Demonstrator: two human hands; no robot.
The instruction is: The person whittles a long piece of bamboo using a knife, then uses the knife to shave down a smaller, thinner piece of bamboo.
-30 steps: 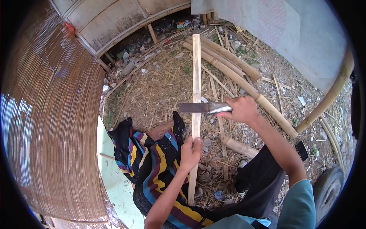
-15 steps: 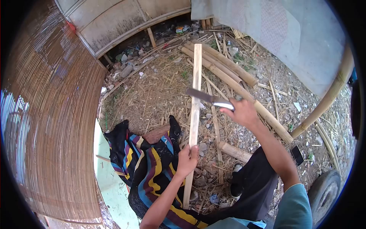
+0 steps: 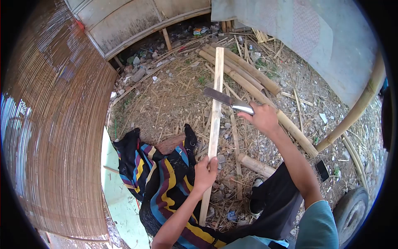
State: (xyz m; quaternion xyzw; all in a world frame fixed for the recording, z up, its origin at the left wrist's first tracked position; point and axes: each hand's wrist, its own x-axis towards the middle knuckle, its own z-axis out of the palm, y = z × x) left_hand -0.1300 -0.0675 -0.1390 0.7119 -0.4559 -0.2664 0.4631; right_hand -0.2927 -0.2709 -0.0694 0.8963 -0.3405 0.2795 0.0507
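Dark-bladed, the knife (image 3: 226,99) clasped in the right hand (image 3: 264,118) crosses over the pale strip (image 3: 215,129), which the left hand (image 3: 205,172) grips nearer the body.

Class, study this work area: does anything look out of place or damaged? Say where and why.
A flat black rectangular object, possibly a phone, looks out of place: it lies on the straw-littered brown ground near the dark round wheel, among scraps, where it could get stepped on.
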